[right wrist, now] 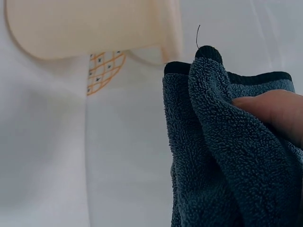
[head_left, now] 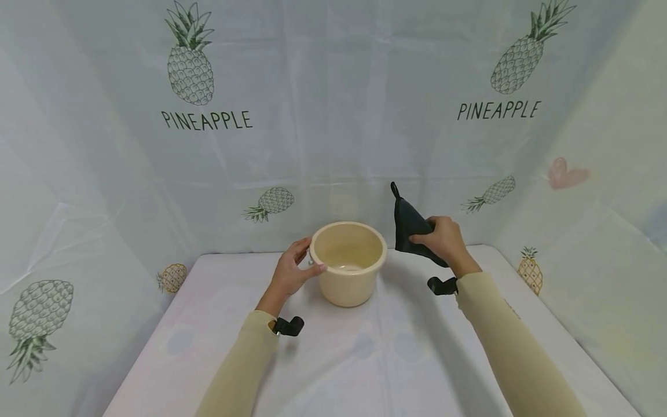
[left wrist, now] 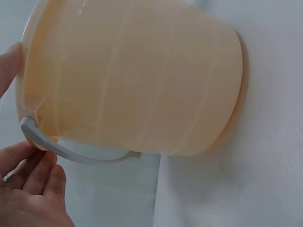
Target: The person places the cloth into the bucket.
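The left hand (head_left: 293, 269) is gripping the cream plastic bucket (head_left: 348, 288), probably stiff and light, far-centre on the table (head_left: 333, 365); right of it, the right hand (head_left: 444, 238) is pinching a blue terry towel (head_left: 408, 225), likely limp, best held by its hem (right wrist: 260, 78).

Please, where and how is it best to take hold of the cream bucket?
Probably by the rim of the bucket, from the left, where the left hand holds it: the rim juts outward, giving an edge to pinch, and the bucket stands upright. The grey handle hangs down, so seems less handy.
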Available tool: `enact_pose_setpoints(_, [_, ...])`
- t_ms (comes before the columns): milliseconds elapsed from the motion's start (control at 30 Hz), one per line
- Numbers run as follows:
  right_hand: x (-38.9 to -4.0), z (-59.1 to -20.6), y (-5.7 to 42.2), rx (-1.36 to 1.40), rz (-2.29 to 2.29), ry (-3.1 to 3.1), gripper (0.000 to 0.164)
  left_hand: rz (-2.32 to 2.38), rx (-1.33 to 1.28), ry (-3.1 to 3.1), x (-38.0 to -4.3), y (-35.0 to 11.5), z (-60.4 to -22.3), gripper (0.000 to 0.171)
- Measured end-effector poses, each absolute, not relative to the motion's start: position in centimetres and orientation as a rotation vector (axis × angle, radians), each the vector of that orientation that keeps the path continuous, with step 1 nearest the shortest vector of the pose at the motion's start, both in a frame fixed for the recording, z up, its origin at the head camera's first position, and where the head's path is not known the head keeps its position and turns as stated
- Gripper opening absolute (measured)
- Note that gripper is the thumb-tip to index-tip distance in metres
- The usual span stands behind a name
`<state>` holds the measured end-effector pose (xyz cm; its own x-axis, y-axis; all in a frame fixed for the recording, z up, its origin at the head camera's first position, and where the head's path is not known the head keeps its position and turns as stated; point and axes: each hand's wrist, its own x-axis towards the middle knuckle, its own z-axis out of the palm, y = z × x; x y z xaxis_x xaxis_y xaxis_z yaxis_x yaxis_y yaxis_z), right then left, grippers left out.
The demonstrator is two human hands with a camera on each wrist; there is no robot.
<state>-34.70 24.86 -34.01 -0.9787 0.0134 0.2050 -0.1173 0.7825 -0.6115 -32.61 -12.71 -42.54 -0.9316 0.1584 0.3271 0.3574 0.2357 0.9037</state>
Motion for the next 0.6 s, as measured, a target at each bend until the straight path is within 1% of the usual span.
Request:
enact_pose_setpoints(167, [-34.6,-33.0,24.5,0.074,0.997,-2.755,0.067,-1.776,-0.489,-2.340,-32.6,-12.7,-42.6,0.088])
enact_pose_setpoints(600, [-34.6,-31.5,23.8,0.058,1.072,-2.703,0.064,-1.740,-0.472,-2.379,-32.6,-12.7,-42.3,0.088])
